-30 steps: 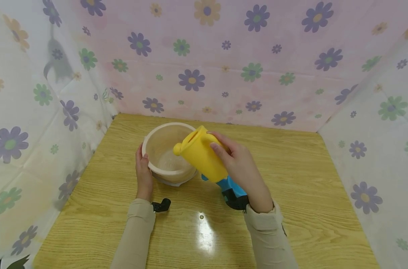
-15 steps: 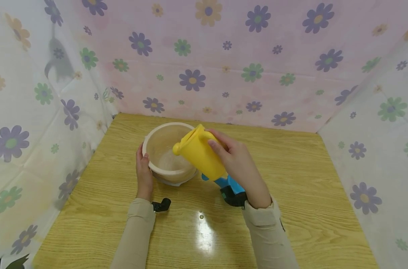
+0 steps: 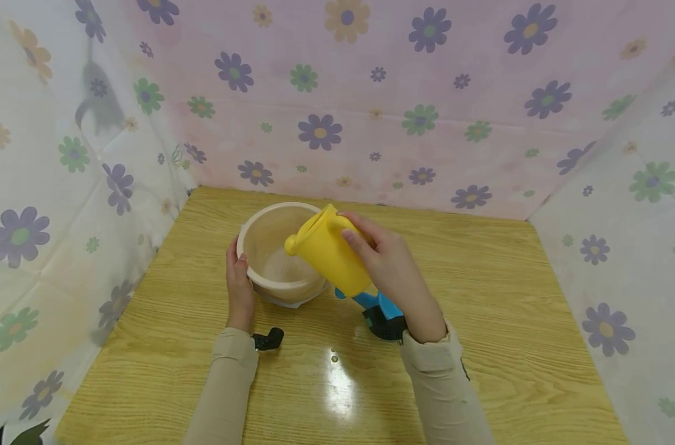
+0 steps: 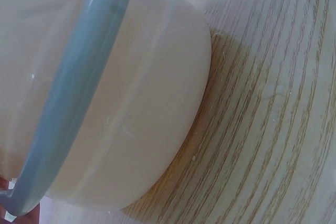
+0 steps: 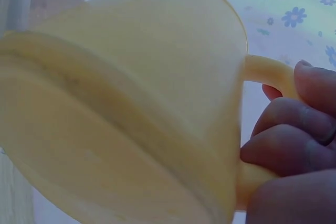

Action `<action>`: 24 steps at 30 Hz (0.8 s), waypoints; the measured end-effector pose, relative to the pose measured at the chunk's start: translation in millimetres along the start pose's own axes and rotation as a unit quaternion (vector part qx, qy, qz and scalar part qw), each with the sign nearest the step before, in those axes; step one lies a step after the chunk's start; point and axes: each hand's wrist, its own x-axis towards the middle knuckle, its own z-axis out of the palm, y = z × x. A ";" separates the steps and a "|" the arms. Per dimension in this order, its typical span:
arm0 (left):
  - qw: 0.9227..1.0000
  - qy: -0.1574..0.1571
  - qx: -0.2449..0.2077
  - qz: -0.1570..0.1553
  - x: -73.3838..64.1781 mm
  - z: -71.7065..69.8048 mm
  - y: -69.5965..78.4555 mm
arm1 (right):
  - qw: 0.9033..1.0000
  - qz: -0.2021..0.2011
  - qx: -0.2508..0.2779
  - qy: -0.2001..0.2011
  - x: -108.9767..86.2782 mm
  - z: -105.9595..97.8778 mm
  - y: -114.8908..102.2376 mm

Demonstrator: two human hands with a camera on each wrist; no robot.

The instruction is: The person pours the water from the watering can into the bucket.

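A cream bucket (image 3: 284, 287) stands on the wooden table, its blue-grey handle (image 4: 79, 77) hanging down the side in the left wrist view. My left hand (image 3: 239, 287) holds the bucket at its left side, thumb by the rim and fingers along the outer wall. Over the bucket's right edge is a yellow watering can (image 3: 334, 259), tilted so its round-tipped spout points into the bucket. My right hand (image 3: 390, 259) grips the can by its handle (image 5: 268, 69), fingers curled through the loop. Whether water is flowing cannot be told.
A blue plastic object (image 3: 390, 306) lies beneath the right wrist, partly hidden by the can and the wrist camera (image 3: 382, 324). Flowered cloth (image 3: 371, 136) walls the wooden table (image 3: 510, 340) at the back and sides. Dark leaves (image 3: 30, 435) show at the lower left corner.
The watering can and my right hand have shifted slightly left and up, towards the bucket. The bucket and my left hand have stayed in place.
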 end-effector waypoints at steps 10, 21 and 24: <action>1.000 -0.006 0.016 0.000 -2.6 1.8 8.2 | 1.000 0.003 -0.019 -0.005 3.0 -1.1 0.3; 1.000 -0.006 0.017 0.000 -9.0 5.5 21.9 | 0.999 -0.005 -0.051 -0.013 7.6 0.7 -1.4; 1.000 -0.008 0.013 0.003 -8.6 5.2 20.9 | 0.998 -0.007 -0.056 -0.016 8.8 0.8 -1.3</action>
